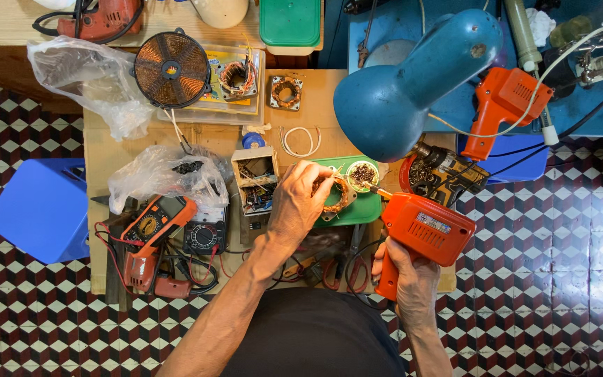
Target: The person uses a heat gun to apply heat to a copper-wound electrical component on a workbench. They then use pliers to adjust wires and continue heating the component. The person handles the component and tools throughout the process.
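My left hand rests on a copper-wound motor stator, fingers curled over its near rim, the grip closed lightly around it. The stator sits on a green tray at the middle of the wooden desk, just beside a small round dish of dark bits on the same tray. My right hand is wrapped fully around the handle of an orange soldering gun, grip shut tight; the gun's tip points left toward the stator and ends just at its right edge, though I cannot tell whether it touches. A blue lamp shade hangs over the far right of the desk. To the left lie an orange multimeter, a black multimeter and a crumpled plastic bag. A second orange soldering gun lies farther right, well apart from my hands.
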